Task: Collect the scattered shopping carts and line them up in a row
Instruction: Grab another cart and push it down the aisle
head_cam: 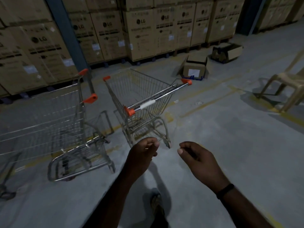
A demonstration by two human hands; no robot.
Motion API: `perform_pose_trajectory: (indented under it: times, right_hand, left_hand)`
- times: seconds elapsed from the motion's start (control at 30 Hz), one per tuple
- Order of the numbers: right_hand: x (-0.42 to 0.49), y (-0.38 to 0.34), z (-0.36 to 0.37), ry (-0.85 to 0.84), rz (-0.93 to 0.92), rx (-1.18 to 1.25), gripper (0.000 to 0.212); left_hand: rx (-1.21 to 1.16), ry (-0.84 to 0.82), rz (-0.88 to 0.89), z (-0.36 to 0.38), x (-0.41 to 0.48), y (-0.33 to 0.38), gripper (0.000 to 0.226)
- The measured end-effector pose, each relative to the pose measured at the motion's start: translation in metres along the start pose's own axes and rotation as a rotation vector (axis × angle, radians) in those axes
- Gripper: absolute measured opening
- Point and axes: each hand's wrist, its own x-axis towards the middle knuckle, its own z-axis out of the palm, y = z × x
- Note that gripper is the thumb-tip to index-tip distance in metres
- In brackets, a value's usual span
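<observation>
Silver wire shopping cart with orange-capped handle (144, 96): stands at the middle of the view on its wheels, handle bar turned toward the person and slanting up to the right, a white sleeve on the bar. It is angled away from its neighbour, so it does not look squared into a row yet.

Second silver wire shopping cart, same orange caps (54, 116): just left of the first and apart from it, seen side-on with its handle end toward the first cart. The two baskets point in different directions. Judged from this, the lining-up is unfinished, and the middle cart, its handle nearest, is the likely next one to take.

Left hand (143, 150): held out low before the middle cart, fingers loosely curled, thumb near the fingertips, holding nothing, touching no cart.

Right hand (197, 157): beside the left and apart from it, fingers likewise loosely curled and empty; a black wristband (225, 190) on the wrist. Both hands sit short of the handle, in line for a two-handed hold on it.

Grey concrete floor with faded yellow lines (230, 137): carries both carts.

Stacked brown cardboard cartons (148, 30): line the far wall behind the carts, with a blue steel column (65, 30) in front of them.

Open brown carton (194, 66): on the floor beyond the middle cart.

Beige plastic chair (283, 86): at the right, well apart.
</observation>
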Motion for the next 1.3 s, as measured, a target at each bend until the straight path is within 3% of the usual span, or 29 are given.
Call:
perform_pose_trajectory:
  times: [0.13, 0.23, 0.33, 0.43, 0.57, 0.67, 0.83, 0.93, 1.07, 1.17, 1.3]
  right_hand:
    - [0.089, 0.010, -0.005, 0.018, -0.019, -0.087, 0.021]
    - [0.157, 0.008, -0.008, 0.015, -0.020, -0.150, 0.017]
    - [0.225, 0.007, -0.007, 0.007, -0.068, -0.213, 0.016]
    - [0.280, 0.004, 0.000, -0.037, -0.088, -0.239, 0.021]
    - [0.348, 0.000, 0.011, -0.133, -0.159, -0.330, 0.017]
    - [0.393, 0.005, 0.015, -0.186, -0.286, -0.418, 0.013]
    - [0.460, 0.027, 0.030, -0.351, -0.483, -0.680, 0.036]
    - [0.481, 0.035, 0.030, -0.651, -0.580, -1.030, 0.076]
    - [0.500, 0.044, 0.024, -0.748, -0.756, -1.046, 0.053]
    - [0.514, 0.050, 0.015, -0.840, -0.839, -0.988, 0.050]
    - [0.524, 0.062, -0.007, -0.837, -0.891, -0.889, 0.056]
  left_hand:
    - [0.065, 0.023, 0.024, -0.009, 0.095, -0.010, 0.026]
    - [0.174, 0.097, 0.069, -0.015, 0.165, -0.008, 0.036]
    - [0.214, 0.159, 0.120, -0.016, 0.229, -0.012, 0.028]
    - [0.345, 0.173, 0.102, -0.016, 0.269, -0.010, 0.019]
    - [0.456, 0.223, 0.030, -0.012, 0.307, -0.023, 0.024]
    - [0.667, 0.169, -0.119, -0.006, 0.321, -0.027, 0.035]
    - [0.889, 0.204, -0.292, 0.010, 0.331, -0.029, 0.059]
    - [1.028, 0.269, -0.453, 0.019, 0.338, -0.035, 0.067]
    - [1.147, 0.407, -0.524, 0.037, 0.343, -0.031, 0.065]
    - [1.195, 0.508, -0.561, 0.052, 0.342, -0.035, 0.063]
    - [1.222, 0.554, -0.596, 0.079, 0.342, -0.025, 0.064]
